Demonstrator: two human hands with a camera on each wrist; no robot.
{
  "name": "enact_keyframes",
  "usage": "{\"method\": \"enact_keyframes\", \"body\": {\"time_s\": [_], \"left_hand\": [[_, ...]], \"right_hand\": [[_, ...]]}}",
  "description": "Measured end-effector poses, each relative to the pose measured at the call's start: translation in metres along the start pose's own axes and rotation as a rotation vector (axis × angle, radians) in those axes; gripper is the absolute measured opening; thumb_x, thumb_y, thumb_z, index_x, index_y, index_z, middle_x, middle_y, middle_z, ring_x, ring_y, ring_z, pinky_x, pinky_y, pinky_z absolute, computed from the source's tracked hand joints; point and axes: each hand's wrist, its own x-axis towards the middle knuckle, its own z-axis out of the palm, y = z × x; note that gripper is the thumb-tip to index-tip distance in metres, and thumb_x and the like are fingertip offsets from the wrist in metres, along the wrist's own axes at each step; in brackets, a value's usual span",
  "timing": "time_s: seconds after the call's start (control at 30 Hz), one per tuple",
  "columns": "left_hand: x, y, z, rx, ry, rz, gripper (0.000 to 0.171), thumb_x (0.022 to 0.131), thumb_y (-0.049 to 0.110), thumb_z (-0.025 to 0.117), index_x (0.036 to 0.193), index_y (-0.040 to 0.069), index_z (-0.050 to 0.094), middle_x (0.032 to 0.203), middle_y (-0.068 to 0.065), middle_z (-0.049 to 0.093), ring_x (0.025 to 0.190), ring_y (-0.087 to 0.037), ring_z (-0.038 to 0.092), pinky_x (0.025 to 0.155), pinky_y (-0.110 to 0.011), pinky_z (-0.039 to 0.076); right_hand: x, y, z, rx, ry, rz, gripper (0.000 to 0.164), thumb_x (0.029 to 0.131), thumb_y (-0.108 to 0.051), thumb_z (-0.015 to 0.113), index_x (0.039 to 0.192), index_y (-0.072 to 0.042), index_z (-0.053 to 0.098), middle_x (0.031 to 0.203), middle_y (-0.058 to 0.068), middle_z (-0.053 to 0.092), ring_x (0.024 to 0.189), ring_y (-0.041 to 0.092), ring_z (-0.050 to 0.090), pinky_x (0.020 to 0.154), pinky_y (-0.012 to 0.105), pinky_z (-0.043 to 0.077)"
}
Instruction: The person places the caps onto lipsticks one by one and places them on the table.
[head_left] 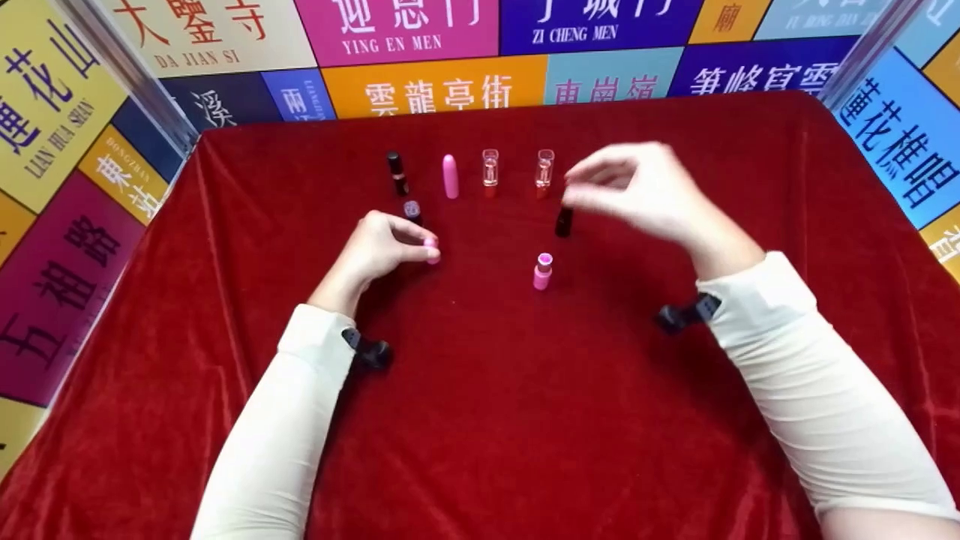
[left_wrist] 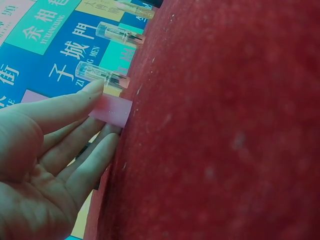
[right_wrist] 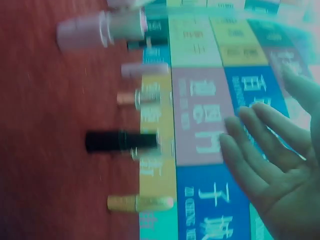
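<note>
Steady the upright pink cap point(left_wrist: 115, 111), pinched in the left hand point(head_left: 381, 244), before letting go; lift the right hand point(head_left: 636, 187), loosely spread and empty, clear of the black tube point(right_wrist: 120, 141).

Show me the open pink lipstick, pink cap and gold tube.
Open pink lipstick point(head_left: 542, 278), head view, its base.
Pink cap point(left_wrist: 114, 111), left wrist view, its side.
Gold tube point(right_wrist: 140, 203), right wrist view, its midsection.
</note>
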Motion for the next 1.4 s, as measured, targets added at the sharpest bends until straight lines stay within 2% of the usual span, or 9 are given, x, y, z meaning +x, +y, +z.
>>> {"method": "enact_keyframes", "body": {"time_s": [0.1, 0.2, 0.27, 0.37, 0.5, 0.77, 1.1, 1.3, 1.4], "left_hand": [[0.001, 0.000, 0.000, -0.001, -0.001, -0.002, 0.023, 0.080, 0.017, 0.097, 0.098, 0.008, 0.087, 0.094, 0.000, 0.081, 0.101, -0.013, 0.063, 0.083, -0.021, 0.048], [0.000, 0.000, 0.000, -0.001, -0.002, -0.011, 0.024, 0.080, 0.017, 0.097, 0.099, 0.008, 0.087, 0.095, -0.001, 0.081, 0.101, -0.013, 0.064, 0.083, -0.021, 0.048], [0.000, 0.000, 0.000, -0.002, 0.000, -0.011, 0.024, 0.079, 0.018, 0.097, 0.098, 0.008, 0.087, 0.094, -0.001, 0.081, 0.101, -0.013, 0.064, 0.083, -0.021, 0.049], [0.000, 0.000, 0.000, -0.004, 0.005, -0.004, 0.024, 0.079, 0.018, 0.097, 0.098, 0.008, 0.087, 0.093, 0.000, 0.081, 0.101, -0.013, 0.064, 0.082, -0.021, 0.049], [-0.001, -0.002, 0.000, -0.009, 0.006, -0.003, 0.022, 0.079, 0.016, 0.097, 0.097, 0.008, 0.086, 0.091, 0.001, 0.080, 0.100, -0.013, 0.063, 0.081, -0.020, 0.049], [-0.001, 0.000, 0.000, -0.012, 0.005, 0.006, 0.022, 0.080, 0.016, 0.096, 0.097, 0.008, 0.086, 0.092, 0.000, 0.081, 0.100, -0.013, 0.064, 0.082, -0.020, 0.048], [0.000, 0.001, -0.001, -0.001, 0.000, 0.005, 0.023, 0.079, 0.016, 0.097, 0.097, 0.007, 0.086, 0.093, 0.000, 0.081, 0.101, -0.014, 0.063, 0.082, -0.021, 0.048], [-0.003, 0.006, -0.001, 0.042, 0.009, 0.046, 0.021, 0.081, 0.016, 0.095, 0.098, 0.008, 0.087, 0.093, -0.004, 0.081, 0.097, -0.015, 0.066, 0.079, -0.020, 0.048], [-0.004, 0.010, 0.000, 0.029, 0.000, 0.080, 0.019, 0.084, 0.016, 0.093, 0.100, 0.009, 0.086, 0.092, -0.004, 0.081, 0.093, -0.013, 0.068, 0.080, -0.021, 0.050]], "right_hand": [[-0.007, 0.002, 0.013, -0.025, -0.146, 0.004, 0.038, 0.088, -0.025, 0.091, 0.120, -0.008, 0.080, 0.115, 0.011, 0.079, 0.103, 0.024, 0.078, 0.090, 0.026, 0.061], [-0.011, 0.011, 0.026, -0.044, -0.280, 0.050, 0.044, 0.088, -0.021, 0.090, 0.127, -0.004, 0.076, 0.121, 0.016, 0.077, 0.106, 0.032, 0.078, 0.093, 0.032, 0.062], [-0.012, 0.018, 0.035, -0.052, -0.341, 0.072, 0.045, 0.088, -0.018, 0.090, 0.128, -0.002, 0.076, 0.120, 0.017, 0.078, 0.104, 0.034, 0.078, 0.091, 0.032, 0.062], [-0.013, 0.028, 0.046, -0.037, -0.393, 0.082, 0.041, 0.088, -0.015, 0.089, 0.125, 0.000, 0.076, 0.114, 0.017, 0.079, 0.101, 0.034, 0.079, 0.086, 0.024, 0.061], [-0.015, 0.038, 0.059, 0.010, -0.404, 0.068, 0.032, 0.088, -0.013, 0.089, 0.116, 0.000, 0.079, 0.105, 0.014, 0.080, 0.097, 0.028, 0.079, 0.081, 0.017, 0.058], [-0.017, 0.045, 0.071, 0.047, -0.338, 0.051, 0.022, 0.088, -0.014, 0.090, 0.104, -0.001, 0.082, 0.097, 0.010, 0.080, 0.094, 0.020, 0.077, 0.081, 0.017, 0.059], [-0.016, 0.048, 0.072, 0.084, -0.347, 0.076, 0.023, 0.087, -0.013, 0.090, 0.105, 0.000, 0.082, 0.098, 0.013, 0.081, 0.089, 0.014, 0.077, 0.080, 0.017, 0.059], [-0.016, 0.049, 0.072, 0.079, -0.346, 0.077, 0.023, 0.087, -0.014, 0.090, 0.104, -0.001, 0.082, 0.099, 0.013, 0.081, 0.090, 0.015, 0.078, 0.081, 0.017, 0.059], [-0.016, 0.050, 0.072, 0.082, -0.346, 0.080, 0.023, 0.087, -0.014, 0.090, 0.104, -0.001, 0.082, 0.099, 0.013, 0.081, 0.091, 0.015, 0.077, 0.081, 0.017, 0.059]]}}
